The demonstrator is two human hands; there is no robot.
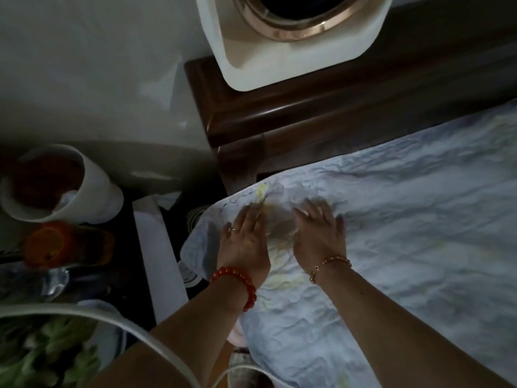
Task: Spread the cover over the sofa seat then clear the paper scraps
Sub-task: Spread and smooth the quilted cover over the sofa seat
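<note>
A pale blue, wrinkled cover (405,219) with faint yellow print lies over the sofa seat and fills the right half of the view. My left hand (244,238), with a red bead bracelet at the wrist, rests flat on the cover near its left corner. My right hand (319,233), with a thin gold bracelet, lies flat beside it, fingers spread and blurred. Both palms press on the cloth and hold nothing. The cover's left corner (195,247) hangs over the seat's end. No paper scraps show clearly.
A dark wooden sofa arm (279,113) carries a white appliance (291,37) with a copper ring. At the left stand a white bin (61,183) with a liner, an orange-lidded bottle (56,245) and leafy greens (42,357). A white cord (126,317) crosses the foreground.
</note>
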